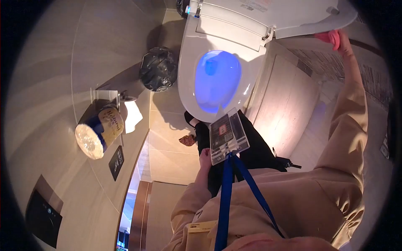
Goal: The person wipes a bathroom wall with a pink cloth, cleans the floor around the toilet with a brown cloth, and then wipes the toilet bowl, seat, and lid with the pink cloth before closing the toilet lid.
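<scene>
At the upper right, my right arm stretches out and my right hand (pixel 344 47) is closed around a pink cloth (pixel 333 38). The cloth lies against or just below the outer edge of the raised white lid (pixel 297 19). Ahead of me stands a white toilet (pixel 188 79), its bowl lit blue inside. My left hand (pixel 204 159) hangs low beside my thigh, next to the clear badge holder (pixel 229 134) on a blue lanyard (pixel 226 192). Most of its fingers are hidden, so I cannot see whether it holds anything.
A bin with a black bag (pixel 159 69) stands left of the toilet. On the left wall are a paper holder with hanging toilet paper (pixel 132 116), a wrapped roll or pack (pixel 102 131) and a black panel (pixel 44 219). A brown crumpled item (pixel 187 140) shows near my leg.
</scene>
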